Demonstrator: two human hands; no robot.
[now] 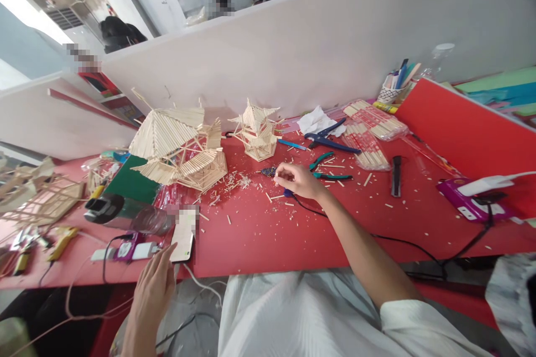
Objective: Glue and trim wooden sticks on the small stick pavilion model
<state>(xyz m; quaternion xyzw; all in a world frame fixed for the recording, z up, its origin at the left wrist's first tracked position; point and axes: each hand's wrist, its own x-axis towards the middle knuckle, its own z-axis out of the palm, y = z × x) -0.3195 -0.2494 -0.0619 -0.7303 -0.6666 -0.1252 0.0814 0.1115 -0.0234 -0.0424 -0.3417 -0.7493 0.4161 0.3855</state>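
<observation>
My right hand (pixel 298 179) is over the middle of the red table, fingers bent and pinched on a dark corded tool, apparently a glue gun (pixel 268 171). Its narrow tip points left, and its blue end shows below my hand. Part of its body is hidden under my fingers. Short wooden sticks and chips lie around it. My left hand (pixel 154 281) is at the table's front edge with fingers stretched out, holding nothing. Its fingertips are close to a phone (pixel 184 234) with a white cable; whether they touch I cannot tell. Behind stand a large stick pavilion (pixel 180 150) and a smaller one (pixel 256 131).
Green-handled pliers (pixel 330 176), a dark blue cutting tool (pixel 333 140) and packs of sticks (pixel 366 145) lie right. A bottle (pixel 125 213), purple power strip (pixel 128 247) and yellow glue gun (pixel 62 241) are left. A black cable (pixel 402 241) crosses the right side.
</observation>
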